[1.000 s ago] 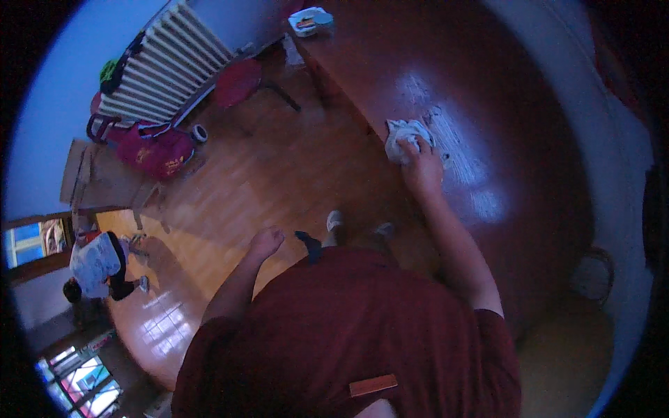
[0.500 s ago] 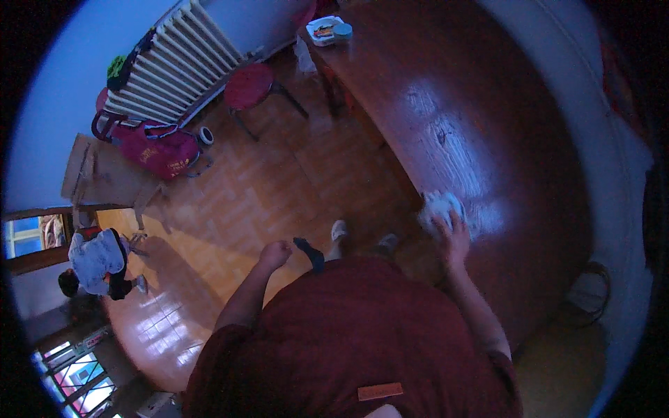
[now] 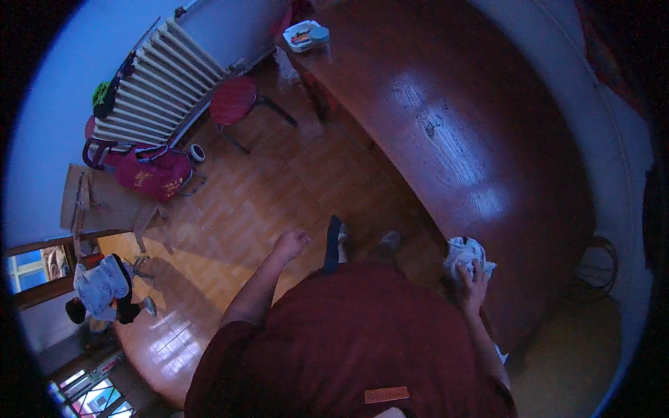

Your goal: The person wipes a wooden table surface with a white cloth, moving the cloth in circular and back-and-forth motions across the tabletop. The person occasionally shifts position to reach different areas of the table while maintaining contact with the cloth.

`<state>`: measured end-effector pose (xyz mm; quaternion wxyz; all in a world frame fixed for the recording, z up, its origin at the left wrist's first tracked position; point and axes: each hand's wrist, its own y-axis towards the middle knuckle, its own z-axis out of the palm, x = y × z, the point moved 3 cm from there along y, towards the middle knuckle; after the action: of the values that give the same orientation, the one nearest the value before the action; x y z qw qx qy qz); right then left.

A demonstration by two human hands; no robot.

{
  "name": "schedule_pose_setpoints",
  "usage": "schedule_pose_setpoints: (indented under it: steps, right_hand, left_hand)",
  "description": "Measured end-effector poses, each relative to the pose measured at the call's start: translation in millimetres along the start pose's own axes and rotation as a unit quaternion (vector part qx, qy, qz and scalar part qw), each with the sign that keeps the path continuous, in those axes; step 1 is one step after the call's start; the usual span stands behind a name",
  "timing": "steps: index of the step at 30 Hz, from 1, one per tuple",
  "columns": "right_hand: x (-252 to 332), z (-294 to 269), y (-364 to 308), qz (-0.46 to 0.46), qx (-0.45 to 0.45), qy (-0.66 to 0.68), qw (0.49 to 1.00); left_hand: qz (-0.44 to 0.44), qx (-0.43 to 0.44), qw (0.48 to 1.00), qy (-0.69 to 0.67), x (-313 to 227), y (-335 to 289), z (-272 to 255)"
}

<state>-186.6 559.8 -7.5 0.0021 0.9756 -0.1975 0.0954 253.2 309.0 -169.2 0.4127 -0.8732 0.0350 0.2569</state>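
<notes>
My right hand (image 3: 474, 289) presses on a crumpled white cloth (image 3: 465, 252) at the near edge of a long reddish-brown table (image 3: 529, 160). Its fingers are bent over the cloth, which partly hides what lies under it. Farther along the tabletop, light glares off shiny streaks that look wet. My left hand (image 3: 289, 245) hangs in the air over the floor, away from the table. Its fingers are curled in, and nothing shows in them.
At the table's far end sits a white container (image 3: 304, 36) with a bluish round lid. A red round stool (image 3: 233, 101) stands near a white radiator (image 3: 167, 83). A maroon bag (image 3: 155, 173) lies below it. Another person (image 3: 104, 287) is at the far left.
My right hand has drawn the cloth toward me along the table to its near edge. The left hand has shifted slightly right and away from me. The whole view has turned a little.
</notes>
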Motion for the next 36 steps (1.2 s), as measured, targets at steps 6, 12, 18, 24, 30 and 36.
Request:
schedule_pose_setpoints:
  steps: [6,12,18,24,30,36]
  right_hand:
    - [49.2,20.3,80.1,-0.007,-0.065,0.001,0.998]
    - [90.0,17.0,135.0,-0.059,-0.067,0.08,0.993]
    - [10.3,11.8,-1.6,0.018,-0.088,0.012,0.996]
    - [4.0,10.5,1.8,0.053,-0.091,0.014,0.994]
    - [28.4,16.2,61.7,0.03,-0.056,0.021,0.998]
    - [44.1,27.0,78.8,-0.116,-0.046,0.101,0.987]
  left_hand:
    - [-0.035,0.039,0.991,0.123,51.7,-8.3,-14.0]
    - [0.019,0.048,0.972,0.227,16.1,-20.8,-58.8]
    - [0.069,-0.005,0.997,0.026,-52.3,-2.2,-50.4]
    - [0.131,0.019,0.987,0.093,-27.5,21.0,-10.0]
    - [0.153,-0.071,0.986,0.002,-33.8,-20.0,-12.0]
    - [0.12,-0.041,0.991,0.044,-89.0,-33.6,25.0]
